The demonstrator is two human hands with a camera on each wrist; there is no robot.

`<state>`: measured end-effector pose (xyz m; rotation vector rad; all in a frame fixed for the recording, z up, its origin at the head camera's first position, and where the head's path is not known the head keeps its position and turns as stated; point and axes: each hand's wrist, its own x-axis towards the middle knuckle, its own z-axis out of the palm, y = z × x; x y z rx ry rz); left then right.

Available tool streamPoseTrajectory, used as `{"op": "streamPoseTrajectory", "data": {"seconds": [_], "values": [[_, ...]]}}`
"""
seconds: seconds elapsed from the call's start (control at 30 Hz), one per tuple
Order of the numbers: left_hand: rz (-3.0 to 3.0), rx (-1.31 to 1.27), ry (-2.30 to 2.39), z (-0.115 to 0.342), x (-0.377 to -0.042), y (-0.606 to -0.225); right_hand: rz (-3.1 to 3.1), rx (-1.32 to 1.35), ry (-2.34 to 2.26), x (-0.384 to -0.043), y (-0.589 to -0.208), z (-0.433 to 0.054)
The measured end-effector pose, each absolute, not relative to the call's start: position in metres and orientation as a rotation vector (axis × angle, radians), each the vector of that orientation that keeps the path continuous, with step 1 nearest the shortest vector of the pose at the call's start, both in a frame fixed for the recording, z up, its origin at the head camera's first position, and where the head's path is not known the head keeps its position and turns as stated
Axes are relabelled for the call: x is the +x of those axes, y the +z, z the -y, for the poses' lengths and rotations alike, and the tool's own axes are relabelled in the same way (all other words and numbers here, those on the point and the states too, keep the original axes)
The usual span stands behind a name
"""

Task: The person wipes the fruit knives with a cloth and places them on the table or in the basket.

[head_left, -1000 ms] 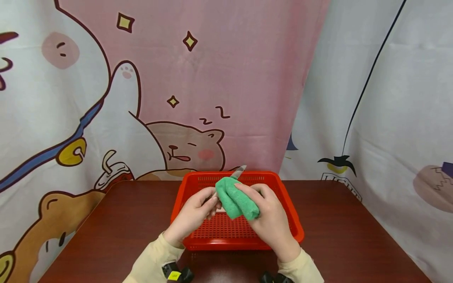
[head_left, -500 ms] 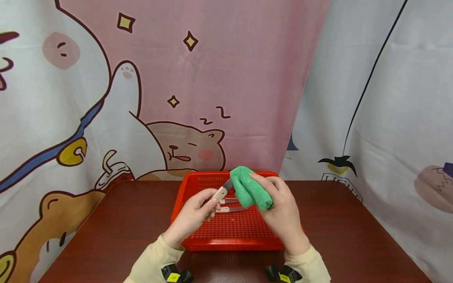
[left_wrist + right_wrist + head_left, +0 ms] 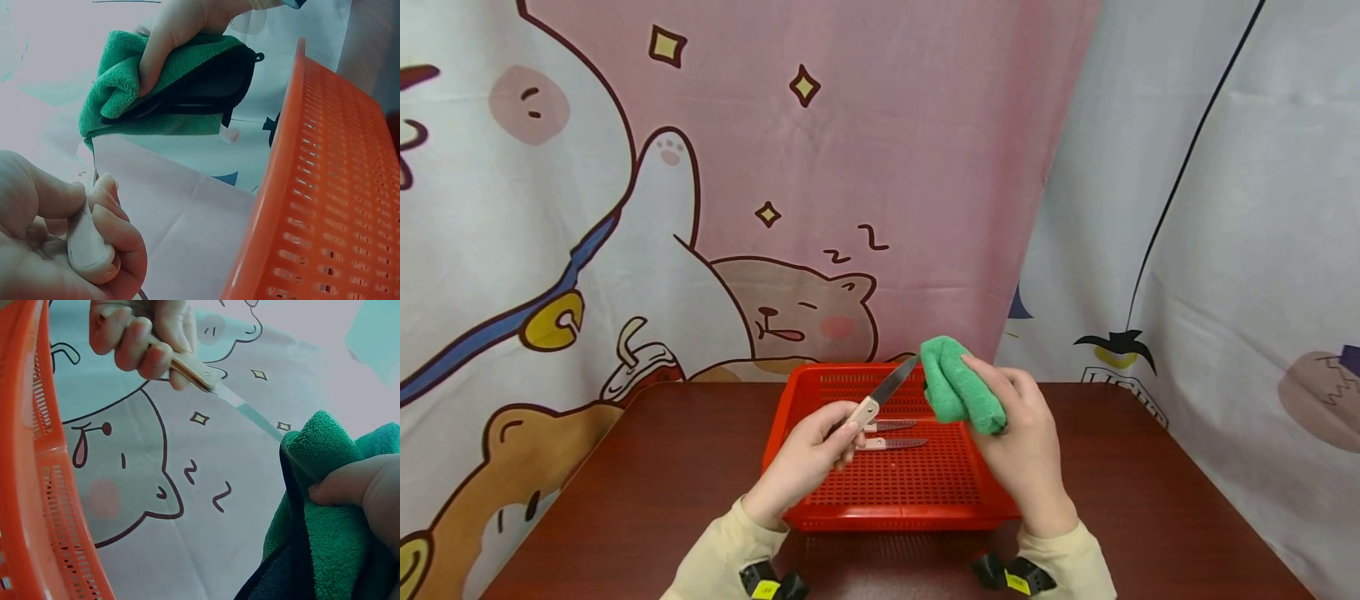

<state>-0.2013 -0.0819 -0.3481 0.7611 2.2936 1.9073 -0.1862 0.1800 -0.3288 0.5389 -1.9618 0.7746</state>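
Note:
My left hand [image 3: 816, 446] grips a knife by its pale handle [image 3: 194, 369], with the blade [image 3: 895, 381] tilted up and to the right over the basket. In the right wrist view the blade's tip end meets the edge of a folded green cloth [image 3: 331, 519]. My right hand [image 3: 1018, 437] holds that cloth [image 3: 958, 383], thumb pressed on its fold, right of the blade tip in the head view. Dark trim shows on the cloth's underside in the left wrist view. Two more pale-handled knives [image 3: 891, 443] lie in the red basket below the hands.
The red plastic basket [image 3: 895, 518] with perforated walls stands on a dark reddish-brown table [image 3: 677, 492]. Its rim [image 3: 269, 187] rises close beside the hands in both wrist views. A printed cartoon curtain [image 3: 925, 167] hangs behind the table.
The cloth in my right hand has slid up and to the right along the blade, from the handle end to the tip, baring the blade. My left hand has barely moved.

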Motion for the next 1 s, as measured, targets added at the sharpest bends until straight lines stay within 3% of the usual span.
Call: {"op": "streamPoseTrajectory", "data": {"seconds": [0.5,1.0], "values": [[-2.324,0.728,1.91,0.089,-0.204,-0.347,1.976,0.51,0.782,-0.181,-0.326,-0.191],[-2.31,0.724,1.946,0.085,-0.205,-0.345,2.005,0.685,0.777,-0.178,-0.333,-0.172]]}}
